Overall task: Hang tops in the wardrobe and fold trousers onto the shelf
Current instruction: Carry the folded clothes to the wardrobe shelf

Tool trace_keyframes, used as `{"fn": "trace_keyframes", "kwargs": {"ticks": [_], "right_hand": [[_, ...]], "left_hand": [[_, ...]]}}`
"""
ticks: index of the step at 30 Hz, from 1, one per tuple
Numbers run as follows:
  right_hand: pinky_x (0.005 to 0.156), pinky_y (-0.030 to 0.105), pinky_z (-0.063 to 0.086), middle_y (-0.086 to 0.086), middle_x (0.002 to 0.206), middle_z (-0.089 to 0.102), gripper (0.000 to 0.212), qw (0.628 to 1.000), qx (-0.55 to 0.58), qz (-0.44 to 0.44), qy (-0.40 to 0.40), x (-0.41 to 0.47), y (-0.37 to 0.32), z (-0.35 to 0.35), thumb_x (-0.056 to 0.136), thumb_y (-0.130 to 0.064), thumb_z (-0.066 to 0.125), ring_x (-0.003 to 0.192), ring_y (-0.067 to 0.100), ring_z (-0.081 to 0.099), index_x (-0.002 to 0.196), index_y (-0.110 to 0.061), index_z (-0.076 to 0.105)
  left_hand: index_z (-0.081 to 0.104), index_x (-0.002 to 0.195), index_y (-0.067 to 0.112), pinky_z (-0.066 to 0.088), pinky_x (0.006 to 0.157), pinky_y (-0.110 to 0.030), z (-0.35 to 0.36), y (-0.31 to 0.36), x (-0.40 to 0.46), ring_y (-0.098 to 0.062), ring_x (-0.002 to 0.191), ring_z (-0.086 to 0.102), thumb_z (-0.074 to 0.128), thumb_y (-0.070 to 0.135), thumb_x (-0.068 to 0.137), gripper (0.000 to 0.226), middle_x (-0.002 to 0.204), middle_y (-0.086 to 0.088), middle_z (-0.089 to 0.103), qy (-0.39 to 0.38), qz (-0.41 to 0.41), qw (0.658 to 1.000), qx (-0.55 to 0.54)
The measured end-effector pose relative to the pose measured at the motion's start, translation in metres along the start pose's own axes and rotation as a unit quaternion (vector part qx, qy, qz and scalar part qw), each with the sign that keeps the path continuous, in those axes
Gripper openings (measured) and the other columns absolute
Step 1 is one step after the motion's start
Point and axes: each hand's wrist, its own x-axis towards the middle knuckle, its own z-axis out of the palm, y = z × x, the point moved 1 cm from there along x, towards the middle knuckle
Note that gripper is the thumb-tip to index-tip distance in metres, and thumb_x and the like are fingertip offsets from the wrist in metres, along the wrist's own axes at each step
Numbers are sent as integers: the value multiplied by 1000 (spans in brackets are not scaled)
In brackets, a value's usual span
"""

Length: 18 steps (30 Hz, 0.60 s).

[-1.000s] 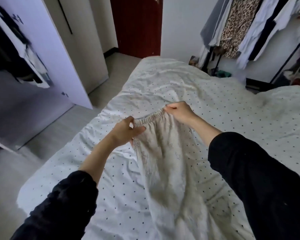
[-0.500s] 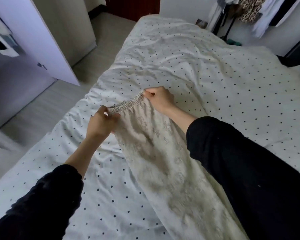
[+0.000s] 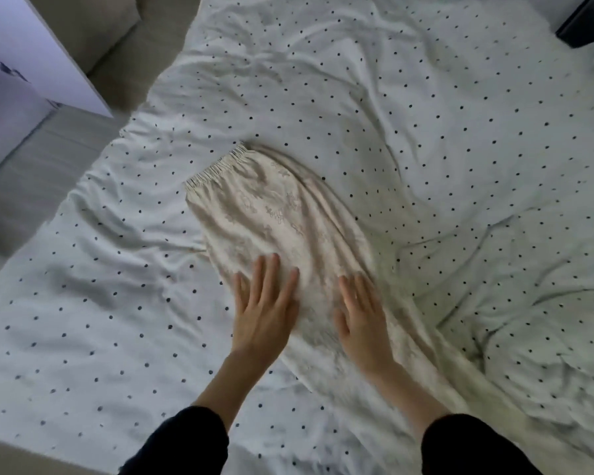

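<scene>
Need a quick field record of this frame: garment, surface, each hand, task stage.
garment: cream trousers, laid flat, elastic waistband at the far end
surface: white dotted bedsheet, wrinkled
left hand: flat on the trousers, fingers straight
right hand: flat on the trousers, fingers straight
other: wardrobe door at upper left
task stage: trousers spread out, not yet folded
</scene>
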Motion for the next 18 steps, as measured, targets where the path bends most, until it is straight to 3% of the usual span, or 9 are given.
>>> {"fn": "trace_keyframes", "kwargs": {"ticks": [4, 8, 10, 12, 16, 18], "right_hand": [[105, 51, 39, 11, 153, 31, 58, 993, -16, 82, -88, -57, 42, 16, 95, -39, 22, 142, 29, 25, 145, -14, 35], [111, 52, 30, 4, 155, 25, 65, 984, -45, 142, -99, -96, 91, 6, 93, -45, 9, 145, 22, 19, 148, -17, 28], [113, 49, 26, 4, 156, 23, 58, 975, -77, 180, -109, -114, 120, -3, 97, -40, 15, 145, 22, 20, 150, -18, 24], [109, 46, 31, 9, 152, 31, 51, 964, -87, 230, -100, -133, 151, -16, 100, -27, 31, 139, 28, 31, 149, -15, 24], [86, 40, 42, 8, 131, 53, 38, 950, -104, 281, -91, -163, 203, -36, 100, -24, 32, 116, 29, 53, 134, -16, 46], [67, 38, 43, 10, 91, 67, 39, 961, -90, 255, -60, -182, 226, -44, 94, -28, 31, 79, 30, 65, 95, -11, 66]], "left_hand": [[43, 138, 18, 15, 106, -65, 36, 53, -28, -37, 141, 19, 36, 33, 92, 49, 150, -19, 29, -50, 47, 997, 28], [45, 136, 19, 12, 105, -67, 61, 85, -48, -35, 139, 23, 68, 38, 77, 66, 148, -20, 34, -95, 68, 992, 51], [46, 135, 21, 12, 105, -66, 71, 102, -54, -34, 139, 25, 76, 38, 72, 72, 148, -19, 33, -107, 72, 990, 57], [50, 132, 22, 13, 105, -68, 79, 127, -53, -35, 139, 26, 80, 27, 68, 71, 150, -17, 31, -106, 92, 988, 68], [54, 132, 20, 15, 101, -71, 82, 176, -25, -37, 135, 35, 69, -5, 59, 78, 147, -14, 39, -88, 169, 973, 129], [64, 119, 19, 19, 100, -73, 91, 204, -5, -35, 124, 50, 63, -8, 54, 71, 132, -11, 56, -82, 230, 955, 166]]}}
